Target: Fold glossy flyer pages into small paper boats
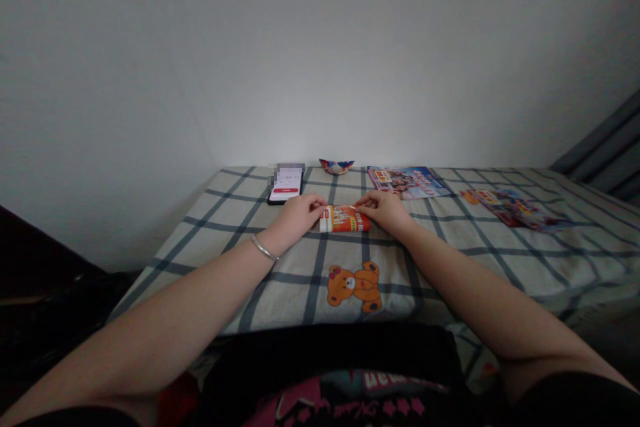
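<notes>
A small rectangle of folded printed paper (345,220), orange-red with a white left edge, lies on the checked cloth in front of me. My left hand (301,211) is closed at its left edge, fingertips pinching the upper left corner. On the other side my right hand (387,211) pinches the upper right corner between thumb and fingers. The text on the paper is too small to read. A silver bangle (264,248) circles my left wrist.
A phone (286,185) with a lit screen lies beyond my left hand. By the wall stands a folded, boat-shaped colourful paper (337,166). Two printed leaflets, one behind my right hand (407,182) and another farther right (520,209), lie on the checked cloth (230,213).
</notes>
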The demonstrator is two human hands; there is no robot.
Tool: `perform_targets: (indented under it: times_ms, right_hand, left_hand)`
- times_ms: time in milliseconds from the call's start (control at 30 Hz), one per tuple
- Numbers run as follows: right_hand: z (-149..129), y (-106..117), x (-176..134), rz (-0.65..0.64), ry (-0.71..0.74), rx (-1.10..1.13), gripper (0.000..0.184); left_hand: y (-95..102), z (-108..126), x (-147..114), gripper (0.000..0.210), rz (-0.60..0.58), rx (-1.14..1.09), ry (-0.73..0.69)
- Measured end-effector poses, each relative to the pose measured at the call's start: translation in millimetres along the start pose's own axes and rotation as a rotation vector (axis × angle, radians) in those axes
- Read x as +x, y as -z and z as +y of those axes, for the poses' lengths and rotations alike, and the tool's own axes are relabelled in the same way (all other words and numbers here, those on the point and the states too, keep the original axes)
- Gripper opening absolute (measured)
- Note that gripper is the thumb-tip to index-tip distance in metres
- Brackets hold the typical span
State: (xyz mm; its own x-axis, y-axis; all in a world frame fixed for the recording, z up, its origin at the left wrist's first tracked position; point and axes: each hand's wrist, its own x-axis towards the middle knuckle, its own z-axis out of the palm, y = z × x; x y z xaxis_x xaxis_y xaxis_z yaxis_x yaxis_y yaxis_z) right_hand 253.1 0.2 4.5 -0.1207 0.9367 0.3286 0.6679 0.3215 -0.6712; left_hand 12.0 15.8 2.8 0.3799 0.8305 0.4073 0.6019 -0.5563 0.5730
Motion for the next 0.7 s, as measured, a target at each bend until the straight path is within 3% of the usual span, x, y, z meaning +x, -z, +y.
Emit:
perform_targets:
  times_ms: [233, 400, 500, 700]
  right_hand:
    - [3.7, 0.3, 3.3, -0.089, 0.062, -0.209, 0.009]
    - [6.8, -0.2, 5.5, -0.102, 0.064, -0.254, 0.013]
    - [6.8, 0.0, 6.2, -0.097, 0.145, -0.257, 0.013]
    - [8.0, 2.5, 9.6, -0.171, 0.226, -0.296, 0.011]
  left_hand:
    - [0.0, 1.6, 2.6, 0.01, -0.009, 0.288, -0.157]
    - [-1.5, -0.9, 1.1, 0.009, -0.005, 0.371, -0.187]
    - [-0.6, 0.9, 1.2, 0.007, -0.007, 0.398, -0.222]
    - [3.0, 3.9, 5.6, 0.013, -0.107, 0.356, -0.301]
